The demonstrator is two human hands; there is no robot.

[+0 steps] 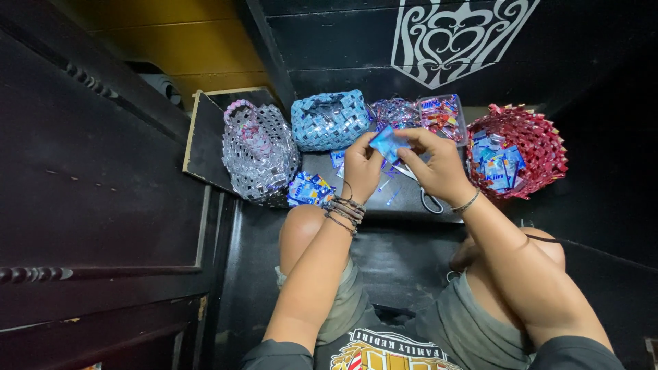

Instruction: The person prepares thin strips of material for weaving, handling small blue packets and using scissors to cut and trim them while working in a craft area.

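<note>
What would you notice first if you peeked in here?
Probably the two hands in the middle: the left hand and right hand pinch a small blue wrapper piece between them. Around them sit bright woven things: a silver basket at left, a blue woven pouch behind, and a red basket of wrappers at right.

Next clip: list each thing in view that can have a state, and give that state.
left hand: pinching the blue wrapper piece
right hand: pinching the same piece
blue wrapper piece: held up between both hands, folded
silver woven bag: upright, handle up
blue woven pouch: lying on its side
red woven basket: open, holds blue wrappers
clear tub: open, filled with wrappers
scissors: lying on the floor, partly hidden
</note>
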